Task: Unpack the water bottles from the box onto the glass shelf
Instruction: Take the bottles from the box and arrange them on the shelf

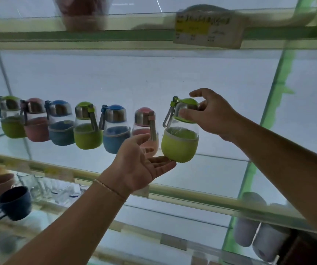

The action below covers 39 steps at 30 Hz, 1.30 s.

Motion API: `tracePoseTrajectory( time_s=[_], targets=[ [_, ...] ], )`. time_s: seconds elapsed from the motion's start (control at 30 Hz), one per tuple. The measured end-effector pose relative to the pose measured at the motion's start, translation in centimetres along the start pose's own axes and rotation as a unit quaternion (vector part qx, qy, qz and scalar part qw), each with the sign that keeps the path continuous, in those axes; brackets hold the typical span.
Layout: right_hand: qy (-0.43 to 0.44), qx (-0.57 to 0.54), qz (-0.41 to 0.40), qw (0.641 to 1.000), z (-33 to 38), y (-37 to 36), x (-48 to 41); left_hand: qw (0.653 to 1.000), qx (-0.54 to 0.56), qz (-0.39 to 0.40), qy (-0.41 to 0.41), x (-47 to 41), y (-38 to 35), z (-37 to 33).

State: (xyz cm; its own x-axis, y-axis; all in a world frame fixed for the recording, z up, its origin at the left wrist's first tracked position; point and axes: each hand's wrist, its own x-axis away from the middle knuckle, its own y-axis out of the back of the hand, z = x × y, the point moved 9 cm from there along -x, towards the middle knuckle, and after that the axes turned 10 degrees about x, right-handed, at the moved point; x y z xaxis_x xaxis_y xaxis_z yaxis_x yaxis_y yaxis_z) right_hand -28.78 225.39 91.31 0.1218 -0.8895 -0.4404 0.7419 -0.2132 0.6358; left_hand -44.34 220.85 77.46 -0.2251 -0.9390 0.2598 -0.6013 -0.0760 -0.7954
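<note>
Forearms are stretched up toward the glass shelf. Six bottles are lined along it from the left. A green bottle is held upright at the row's right end, beside a pink one; whether it rests on the glass cannot be told. Its cap is gripped by the right hand. The left hand is spread palm up, fingertips touching its base.

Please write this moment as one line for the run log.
stage: setting green bottle on glass shelf | right hand: grips its lid | left hand: open, fingertips at base | row: six bottles standing
</note>
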Motion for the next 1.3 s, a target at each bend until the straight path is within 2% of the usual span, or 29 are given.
tracePoseTrajectory(
  time_s=[0.23, 0.5, 0.93, 1.3],
  targets=[
    [-0.008, 0.006, 0.005, 1.0, -3.5, 0.1, -1.0, 1.0, 0.002, -0.03, -0.001, -2.9, -0.3, 1.6],
    [0.007, 0.026, 0.01, 1.0, -4.3, -1.5, -2.1, 0.998, -0.01, -0.066, -0.014, -3.9, 0.1, 1.3],
    [0.045, 0.072, 0.002, 0.996, -3.3, -4.5, -3.0, 0.999, -0.015, -0.025, -0.043, -2.5, 0.1, -0.7],
    [0.052, 0.13, 0.001, 0.99, -3.0, -4.3, -2.3, 0.999, 0.006, -0.004, -0.046, -2.8, 0.7, -0.5]
  ],
)
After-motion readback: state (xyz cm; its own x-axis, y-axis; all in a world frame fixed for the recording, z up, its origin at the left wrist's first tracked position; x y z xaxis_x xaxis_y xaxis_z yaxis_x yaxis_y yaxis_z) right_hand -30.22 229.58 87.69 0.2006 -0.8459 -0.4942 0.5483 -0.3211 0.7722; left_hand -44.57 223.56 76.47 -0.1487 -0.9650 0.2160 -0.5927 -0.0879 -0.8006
